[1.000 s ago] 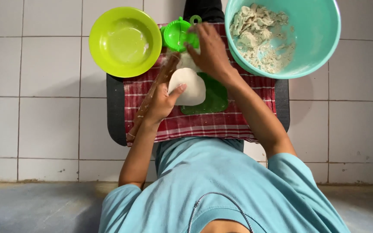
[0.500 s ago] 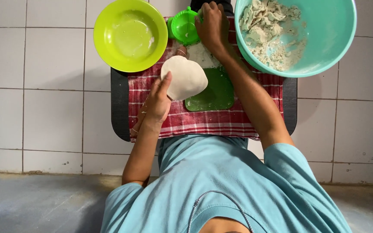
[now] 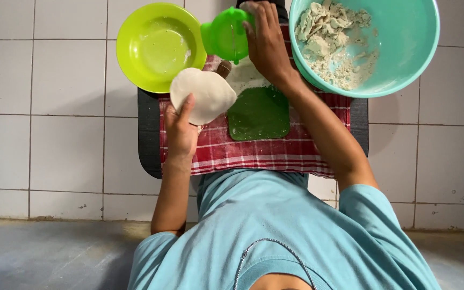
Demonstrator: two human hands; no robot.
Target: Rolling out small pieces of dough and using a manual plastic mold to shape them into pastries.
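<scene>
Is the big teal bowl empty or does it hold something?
Not empty: the teal bowl holds crumbly whitish dough pieces over part of its bottom.

Surface: a white tiled floor [image 3: 55,123].
Directly on it: a dark mat [image 3: 149,139], a lime green plate [image 3: 157,45], and a teal bowl [image 3: 404,48].
On the mat: a red checked cloth [image 3: 275,153].

Plate [image 3: 157,45] left, cup [image 3: 226,35] middle, bowl [image 3: 404,48] right; board [image 3: 259,114] on cloth [image 3: 275,153].

Lime plate [image 3: 159,45], teal flour bowl [image 3: 409,48], checked cloth [image 3: 275,153], white tiles [image 3: 55,134].
</scene>
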